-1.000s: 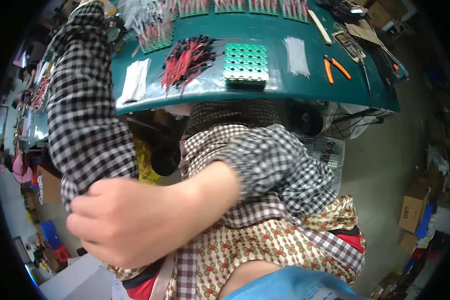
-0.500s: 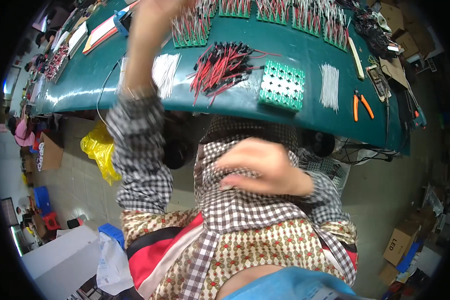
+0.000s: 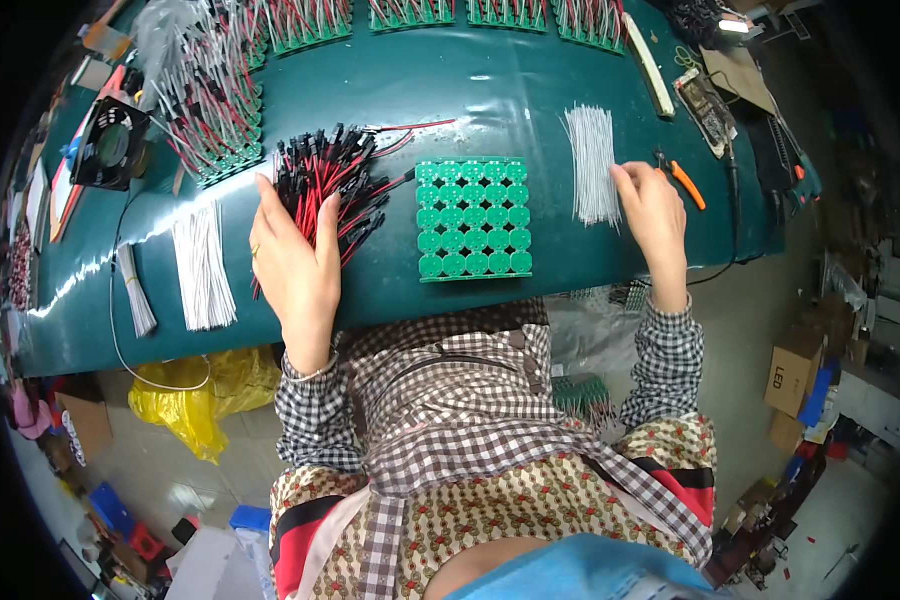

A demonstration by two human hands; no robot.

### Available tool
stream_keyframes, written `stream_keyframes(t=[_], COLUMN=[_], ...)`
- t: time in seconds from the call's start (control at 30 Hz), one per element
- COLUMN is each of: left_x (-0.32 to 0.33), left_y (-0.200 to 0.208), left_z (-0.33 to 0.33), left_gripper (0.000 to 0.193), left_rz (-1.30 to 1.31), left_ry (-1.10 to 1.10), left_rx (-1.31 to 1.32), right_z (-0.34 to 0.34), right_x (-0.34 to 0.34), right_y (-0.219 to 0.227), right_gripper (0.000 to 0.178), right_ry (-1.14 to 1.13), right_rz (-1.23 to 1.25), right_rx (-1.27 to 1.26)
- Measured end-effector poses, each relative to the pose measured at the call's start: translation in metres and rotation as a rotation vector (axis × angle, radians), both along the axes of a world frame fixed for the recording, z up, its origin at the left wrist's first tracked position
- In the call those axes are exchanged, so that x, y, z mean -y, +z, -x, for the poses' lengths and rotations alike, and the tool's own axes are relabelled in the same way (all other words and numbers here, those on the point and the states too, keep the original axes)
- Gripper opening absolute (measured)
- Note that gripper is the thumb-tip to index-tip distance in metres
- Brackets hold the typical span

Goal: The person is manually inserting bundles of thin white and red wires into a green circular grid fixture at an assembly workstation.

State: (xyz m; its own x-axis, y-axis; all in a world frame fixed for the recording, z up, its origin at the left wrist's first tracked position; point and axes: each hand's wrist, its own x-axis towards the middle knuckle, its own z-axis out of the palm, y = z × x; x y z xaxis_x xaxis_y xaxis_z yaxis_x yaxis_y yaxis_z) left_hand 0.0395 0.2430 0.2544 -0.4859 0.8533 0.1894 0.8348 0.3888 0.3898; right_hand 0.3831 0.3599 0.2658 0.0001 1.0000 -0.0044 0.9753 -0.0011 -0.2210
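I'm holding my left hand (image 3: 295, 262) spread at red-black wires (image 3: 322, 168), right hand (image 3: 656, 215) curled by white wires (image 3: 592, 165), grip unclear, green boards (image 3: 473, 218) lying between near the table's front edge (image 3: 560, 280), seemingly for easy reach.

Smooth, glossy table (image 3: 500, 95); shiny board (image 3: 473, 217); plastic-coated wires (image 3: 316, 190); wrinkled cloth sleeves (image 3: 316, 418); crinkled plastic bag (image 3: 195, 405); matt cardboard box (image 3: 797, 375)

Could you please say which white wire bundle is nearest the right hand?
The bundle right of the green panel, beside the right hand; both others lie left of the left hand.
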Motion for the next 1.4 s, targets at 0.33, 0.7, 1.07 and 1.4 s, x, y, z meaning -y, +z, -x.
stream_keyframes(t=[0.33, 0.7, 1.07, 1.4], left_x=[0.021, 0.075, 0.09, 0.072], left_y=[0.019, 0.039, 0.036, 0.033], left_z=[-0.006, 0.028, 0.075, 0.083], left_gripper=[0.076, 0.032, 0.015, 0.009], left_rz=[0.041, -0.47, -0.015, 0.193], left_ry=[0.029, 0.103, 0.259, 0.146], left_rx=[-0.02, 0.047, -0.164, -0.276], right_z=[0.006, -0.051, -0.068, -0.051], right_x=[-0.009, -0.014, -0.023, -0.018], right_y=[0.016, 0.015, 0.008, 0.013], right_gripper=[0.037, 0.022, 0.021, 0.024], right_ry=[0.038, -0.065, -0.112, -0.053], right_rz=[0.29, 0.452, 0.479, 0.459], right_rx=[-0.218, -0.617, -0.646, -0.748])
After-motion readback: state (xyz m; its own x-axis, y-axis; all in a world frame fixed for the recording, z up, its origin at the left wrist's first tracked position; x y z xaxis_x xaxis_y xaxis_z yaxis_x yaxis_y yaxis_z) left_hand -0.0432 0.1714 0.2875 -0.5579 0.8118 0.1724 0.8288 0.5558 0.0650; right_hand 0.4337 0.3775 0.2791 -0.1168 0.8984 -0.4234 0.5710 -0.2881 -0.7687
